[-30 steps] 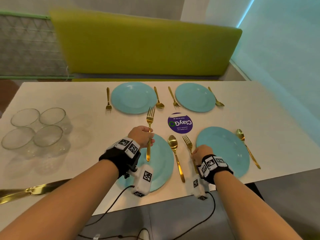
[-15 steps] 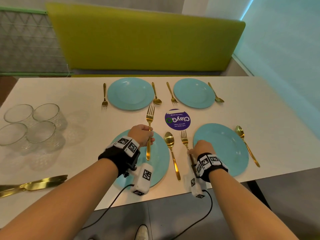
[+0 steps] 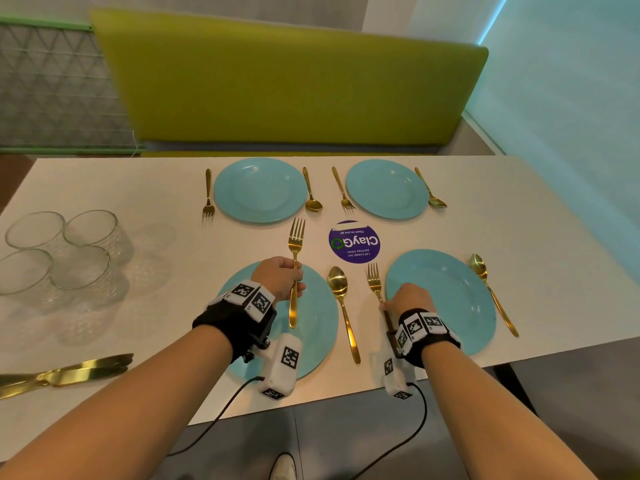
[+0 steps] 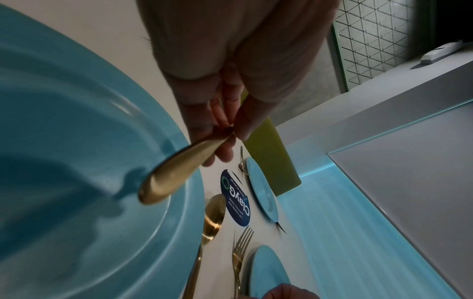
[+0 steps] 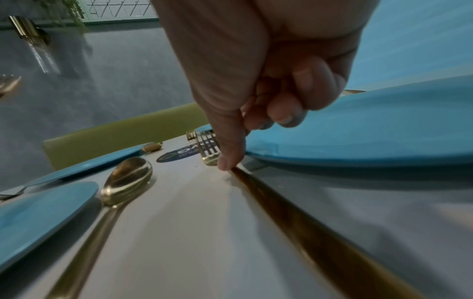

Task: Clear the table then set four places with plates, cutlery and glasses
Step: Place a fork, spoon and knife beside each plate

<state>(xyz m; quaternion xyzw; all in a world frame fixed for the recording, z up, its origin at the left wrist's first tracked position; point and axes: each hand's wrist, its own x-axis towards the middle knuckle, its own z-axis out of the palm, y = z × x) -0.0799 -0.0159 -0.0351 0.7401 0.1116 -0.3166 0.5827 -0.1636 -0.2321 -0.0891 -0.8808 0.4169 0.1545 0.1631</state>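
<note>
My left hand (image 3: pixel 280 282) grips a gold fork (image 3: pixel 296 237) by the middle of its handle. It holds the fork above the near-left blue plate (image 3: pixel 318 323), tines pointing away from me. In the left wrist view the fingers (image 4: pixel 230 129) pinch the handle (image 4: pixel 174 172) over that plate (image 4: pixel 64 141). My right hand (image 3: pixel 408 299) is down on the table with curled fingers. Its thumb (image 5: pixel 226 161) pinches a second gold fork (image 5: pixel 307 218), which lies flat just left of the near-right plate (image 3: pixel 446 299). A gold spoon (image 3: pixel 339 289) lies between the two near plates.
Several empty glasses (image 3: pixel 59 251) stand at the left, with gold knives (image 3: pixel 69 372) near the front left edge. Two far plates (image 3: pixel 259 190) (image 3: pixel 386 188) each have a fork and a spoon beside them. A purple sticker (image 3: pixel 354 241) marks the table's middle. A green bench back (image 3: pixel 287 77) lies beyond.
Both hands keep nearly the same poses and holds. Only the head view has shifted a little.
</note>
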